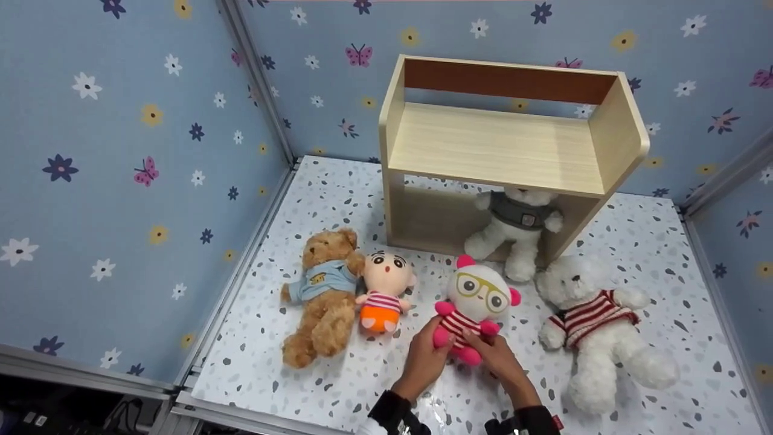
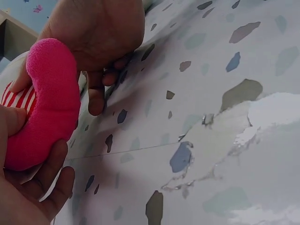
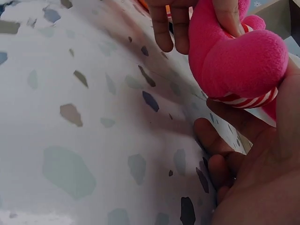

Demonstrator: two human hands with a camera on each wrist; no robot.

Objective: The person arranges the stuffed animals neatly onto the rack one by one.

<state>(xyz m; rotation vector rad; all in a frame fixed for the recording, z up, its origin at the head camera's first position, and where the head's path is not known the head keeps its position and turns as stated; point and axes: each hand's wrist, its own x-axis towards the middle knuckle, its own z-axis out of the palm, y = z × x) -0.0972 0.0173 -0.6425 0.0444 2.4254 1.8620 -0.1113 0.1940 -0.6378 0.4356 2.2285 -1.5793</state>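
While a pink-and-white doll (image 1: 479,296) with yellow-rimmed glasses is held over the near half of the table (image 1: 241,377), right of centre, its head is pointed toward the far side. Whether the tabletop is touched by it cannot be told. The doll is gripped from the left by the left hand (image 1: 427,350), the thumb being laid on the striped front and the fingers bent round the pink lower part. From the right it is gripped by the right hand (image 1: 498,357): the thumb is pressed to the front, the forefinger is set against the striped back, and the other fingers are loosely bent.

To the left, a small doll in orange shorts (image 1: 385,296) is seen lying just beside a brown teddy bear (image 1: 326,296) in a light-blue top. To the right, a white bear in a striped sweater (image 1: 598,326) is laid on its back. Beyond the held doll, a white bear in a grey shirt (image 1: 516,217) is seated in the lower compartment of a wooden shelf (image 1: 495,145), at its right end, its legs extended toward the near side. The whole is enclosed by flower-patterned walls (image 1: 121,217).
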